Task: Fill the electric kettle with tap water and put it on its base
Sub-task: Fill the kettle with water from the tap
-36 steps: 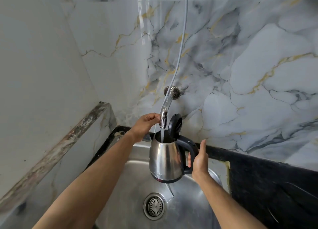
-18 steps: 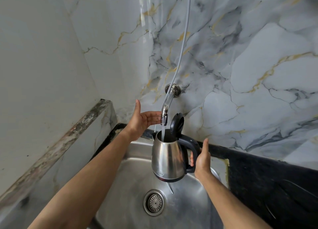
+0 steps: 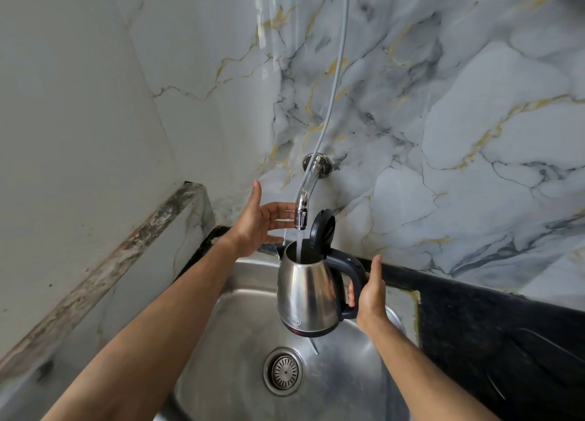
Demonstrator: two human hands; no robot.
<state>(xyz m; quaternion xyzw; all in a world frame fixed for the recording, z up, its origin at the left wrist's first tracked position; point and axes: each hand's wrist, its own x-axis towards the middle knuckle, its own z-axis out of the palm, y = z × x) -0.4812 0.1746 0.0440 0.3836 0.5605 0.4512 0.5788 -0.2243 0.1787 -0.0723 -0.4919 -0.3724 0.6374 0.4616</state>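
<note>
Flanking tap (image 3: 302, 213): left hand (image 3: 258, 222) (open), lid (image 3: 323, 230).

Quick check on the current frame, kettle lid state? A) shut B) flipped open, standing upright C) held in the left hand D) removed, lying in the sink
B: the black lid stands hinged up behind the mouth of the kettle, and the stream from the tap runs straight into the opening.

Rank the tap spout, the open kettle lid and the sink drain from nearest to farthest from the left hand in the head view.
From the left hand:
1. Tap spout, just past its fingertips, to their right.
2. Kettle lid, standing open beyond the spout, further right.
3. Sink drain, well below in the basin, clearly farthest.
</note>
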